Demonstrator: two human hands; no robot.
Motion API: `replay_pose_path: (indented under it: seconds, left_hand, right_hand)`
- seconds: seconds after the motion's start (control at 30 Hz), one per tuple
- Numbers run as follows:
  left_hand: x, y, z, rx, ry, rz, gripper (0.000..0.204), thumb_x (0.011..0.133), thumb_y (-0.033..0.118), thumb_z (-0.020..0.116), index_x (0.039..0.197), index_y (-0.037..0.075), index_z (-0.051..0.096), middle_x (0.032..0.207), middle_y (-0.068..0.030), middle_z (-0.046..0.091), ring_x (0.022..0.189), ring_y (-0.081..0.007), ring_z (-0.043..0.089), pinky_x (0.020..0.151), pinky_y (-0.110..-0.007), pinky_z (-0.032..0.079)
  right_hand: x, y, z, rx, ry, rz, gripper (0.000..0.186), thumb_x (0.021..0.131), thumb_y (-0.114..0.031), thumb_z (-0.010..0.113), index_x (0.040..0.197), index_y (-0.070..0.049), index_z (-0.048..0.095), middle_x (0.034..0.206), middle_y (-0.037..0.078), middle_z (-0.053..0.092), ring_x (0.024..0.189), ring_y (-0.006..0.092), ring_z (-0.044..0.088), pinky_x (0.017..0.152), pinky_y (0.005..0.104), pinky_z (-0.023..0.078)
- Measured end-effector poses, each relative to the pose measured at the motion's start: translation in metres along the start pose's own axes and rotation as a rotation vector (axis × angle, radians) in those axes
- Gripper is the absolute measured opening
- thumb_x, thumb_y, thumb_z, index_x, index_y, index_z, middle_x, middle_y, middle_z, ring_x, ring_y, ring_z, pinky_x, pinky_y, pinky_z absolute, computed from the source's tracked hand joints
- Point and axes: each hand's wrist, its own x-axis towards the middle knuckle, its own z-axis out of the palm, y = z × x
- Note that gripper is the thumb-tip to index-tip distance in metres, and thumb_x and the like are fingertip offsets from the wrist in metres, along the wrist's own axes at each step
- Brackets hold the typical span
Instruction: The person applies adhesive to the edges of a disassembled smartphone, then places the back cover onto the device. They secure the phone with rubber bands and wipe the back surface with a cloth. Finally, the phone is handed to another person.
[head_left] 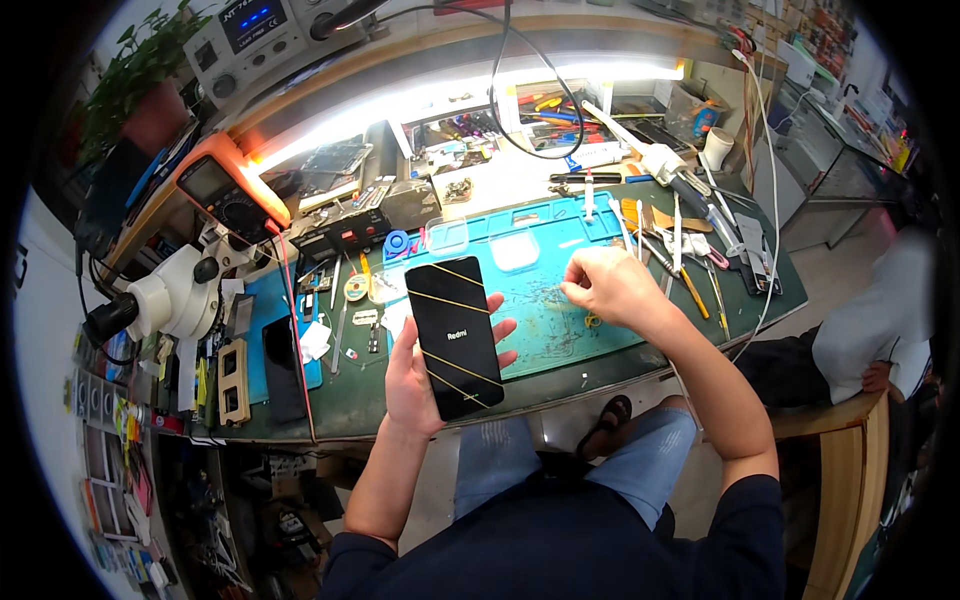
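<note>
My left hand [410,385] grips a black smartphone [452,370], held upright with a lit screen showing thin yellow diagonal lines, near the front of the blue repair mat [545,335]. My right hand [608,285] is raised over the right half of the mat, fingers curled into a pinch; anything between them is too small or hidden to make out. Small clear lids [515,250] and a blue tape reel [398,243] lie behind the phone. A yellow coiled item [592,319] sits just below my right hand.
An orange multimeter [210,180] and white microscope [165,300] stand left. Screwdrivers [697,295], tweezers and a soldering tool crowd the right. A dark phone [282,370] lies front left, a cable [530,155] hangs above, and another person [870,330] sits at right.
</note>
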Motion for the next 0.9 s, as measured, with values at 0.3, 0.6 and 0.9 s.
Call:
replay_pose_path:
  seconds: [0.3, 0.6, 0.9]
  left_hand:
    - [-0.002, -0.004, -0.013, -0.085, -0.144, -0.188, 0.08, 0.105, 0.057, 0.038, 0.163, 0.002, 0.027, 0.157, -0.0319, 0.04, 0.133, -0.0402, 0.055, 0.103, -0.051, 0.055]
    - [-0.003, -0.011, -0.018, -0.064, -0.155, -0.252, 0.083, 0.098, 0.063, 0.05, 0.156, 0.004, 0.039, 0.138, -0.0234, 0.053, 0.118, -0.0304, 0.059, 0.097, -0.046, 0.052]
    - [0.012, 0.001, 0.014, 0.483, 0.269, 0.334, 0.072, 0.103, 0.062, 0.04, 0.14, 0.001, 0.054, 0.123, -0.0112, 0.065, 0.099, -0.0174, 0.067, 0.083, -0.031, 0.057]
  right_hand:
    - [-0.015, -0.054, -0.016, 0.75, 0.055, -0.134, 0.021, 0.099, -0.011, 0.072, 0.113, 0.004, 0.069, 0.095, 0.007, 0.076, 0.086, 0.0109, 0.073, 0.082, 0.0273, 0.06]
    - [-0.025, -0.073, -0.028, 0.69, 0.077, -0.245, 0.021, 0.098, -0.006, 0.068, 0.118, 0.0, 0.069, 0.097, 0.01, 0.077, 0.093, 0.016, 0.075, 0.083, 0.0313, 0.06]
    - [-0.07, -0.112, 0.003, 0.807, -0.052, -0.138, 0.033, 0.096, -0.011, 0.07, 0.129, -0.003, 0.068, 0.088, 0.005, 0.07, 0.079, 0.017, 0.064, 0.073, 0.0305, 0.052]
